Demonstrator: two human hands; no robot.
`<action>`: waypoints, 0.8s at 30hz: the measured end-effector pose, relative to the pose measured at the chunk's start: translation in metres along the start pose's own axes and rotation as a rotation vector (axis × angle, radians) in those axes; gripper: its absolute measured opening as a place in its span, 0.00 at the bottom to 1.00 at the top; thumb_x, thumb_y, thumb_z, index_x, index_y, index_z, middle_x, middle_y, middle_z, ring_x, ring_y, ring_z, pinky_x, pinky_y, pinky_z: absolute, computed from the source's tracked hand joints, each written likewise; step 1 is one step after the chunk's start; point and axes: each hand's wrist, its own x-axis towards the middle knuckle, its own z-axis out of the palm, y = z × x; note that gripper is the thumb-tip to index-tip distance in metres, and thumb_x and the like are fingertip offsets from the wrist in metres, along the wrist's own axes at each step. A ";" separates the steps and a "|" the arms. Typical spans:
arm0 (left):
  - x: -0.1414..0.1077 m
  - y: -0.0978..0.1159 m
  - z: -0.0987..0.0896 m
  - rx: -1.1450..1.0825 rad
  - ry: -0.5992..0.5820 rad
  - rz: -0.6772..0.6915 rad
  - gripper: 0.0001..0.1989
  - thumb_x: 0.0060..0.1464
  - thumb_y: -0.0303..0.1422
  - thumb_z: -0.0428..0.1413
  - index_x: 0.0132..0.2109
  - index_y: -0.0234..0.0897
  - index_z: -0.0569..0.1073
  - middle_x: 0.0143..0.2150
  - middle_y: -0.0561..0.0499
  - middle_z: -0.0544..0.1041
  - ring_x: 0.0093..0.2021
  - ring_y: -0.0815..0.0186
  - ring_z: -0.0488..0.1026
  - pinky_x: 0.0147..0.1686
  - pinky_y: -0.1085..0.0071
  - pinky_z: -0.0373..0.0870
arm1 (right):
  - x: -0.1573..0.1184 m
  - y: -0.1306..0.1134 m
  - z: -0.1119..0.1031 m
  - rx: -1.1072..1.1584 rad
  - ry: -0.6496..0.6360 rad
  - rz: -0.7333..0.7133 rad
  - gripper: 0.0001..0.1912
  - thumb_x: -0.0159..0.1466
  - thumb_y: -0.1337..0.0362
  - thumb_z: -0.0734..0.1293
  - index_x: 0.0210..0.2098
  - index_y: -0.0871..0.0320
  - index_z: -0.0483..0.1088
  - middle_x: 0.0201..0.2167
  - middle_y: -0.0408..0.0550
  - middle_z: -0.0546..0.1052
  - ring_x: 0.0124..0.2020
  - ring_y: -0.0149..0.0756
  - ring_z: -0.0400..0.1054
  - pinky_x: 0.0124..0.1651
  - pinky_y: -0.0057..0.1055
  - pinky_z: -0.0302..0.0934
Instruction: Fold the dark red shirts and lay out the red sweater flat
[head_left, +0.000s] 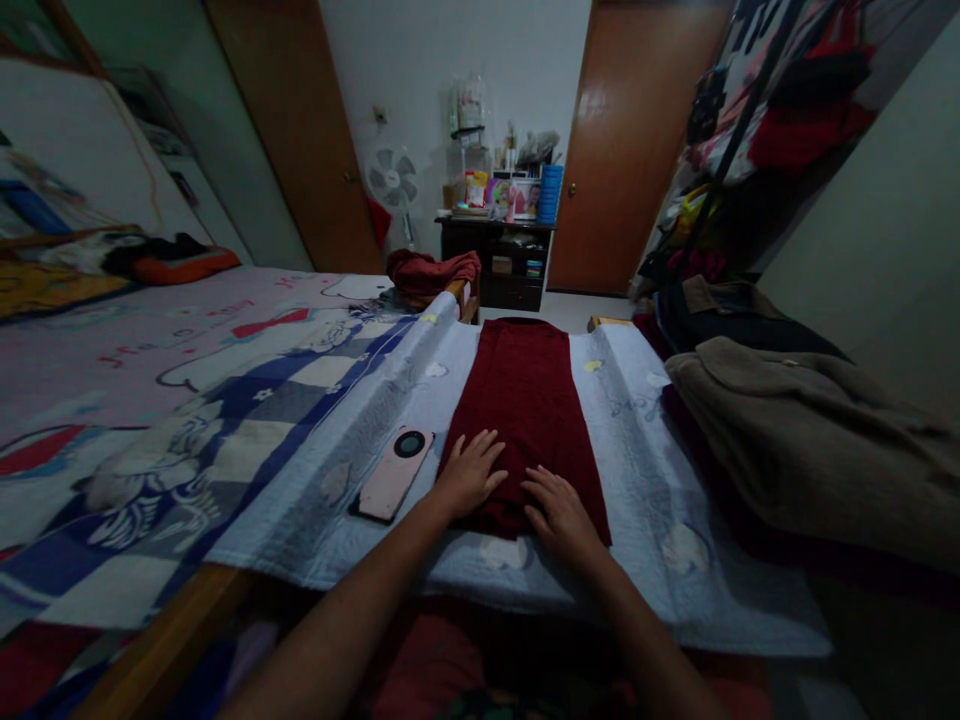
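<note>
A dark red garment, folded into a long narrow shape, lies on a pale blue cloth in front of me. My left hand rests flat on its near left part, fingers apart and pointing forward. On the near right part lies my right hand, also flat with the fingers spread. Both palms touch the fabric, and neither hand grips it. To the left of my left hand a pink phone lies with its round camera facing up. The garment's exact kind cannot be made out.
At the right a thick brown folded garment tops a pile of clothes. A bed with a patterned sheet stretches along the left. Crumpled reddish clothing sits at the far left corner. Behind are a dark cabinet and a fan.
</note>
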 end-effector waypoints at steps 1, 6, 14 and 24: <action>-0.003 0.003 -0.001 -0.028 0.012 0.037 0.22 0.62 0.38 0.49 0.62 0.41 0.63 0.68 0.45 0.59 0.68 0.56 0.52 0.65 0.48 0.48 | 0.000 0.000 0.000 -0.001 0.000 0.000 0.19 0.64 0.67 0.62 0.55 0.56 0.70 0.60 0.51 0.68 0.65 0.44 0.56 0.65 0.50 0.50; -0.011 0.014 -0.005 -0.159 0.060 0.083 0.16 0.59 0.28 0.52 0.54 0.41 0.69 0.59 0.47 0.69 0.59 0.61 0.64 0.59 0.60 0.60 | 0.000 -0.002 -0.002 -0.004 -0.011 0.011 0.20 0.64 0.66 0.62 0.56 0.55 0.69 0.61 0.50 0.67 0.65 0.43 0.54 0.66 0.49 0.49; -0.013 0.022 -0.011 -0.239 -0.021 0.064 0.12 0.60 0.25 0.48 0.46 0.41 0.73 0.45 0.50 0.73 0.46 0.64 0.69 0.47 0.67 0.66 | -0.001 -0.002 0.000 0.033 -0.024 0.034 0.21 0.64 0.66 0.62 0.56 0.55 0.68 0.62 0.51 0.66 0.66 0.42 0.53 0.67 0.49 0.47; -0.018 0.032 -0.015 -0.318 0.049 0.151 0.16 0.58 0.26 0.50 0.52 0.41 0.72 0.56 0.47 0.70 0.54 0.62 0.65 0.55 0.62 0.63 | 0.010 0.016 -0.023 0.330 0.085 0.104 0.20 0.67 0.64 0.56 0.56 0.56 0.67 0.59 0.51 0.70 0.62 0.37 0.61 0.65 0.43 0.53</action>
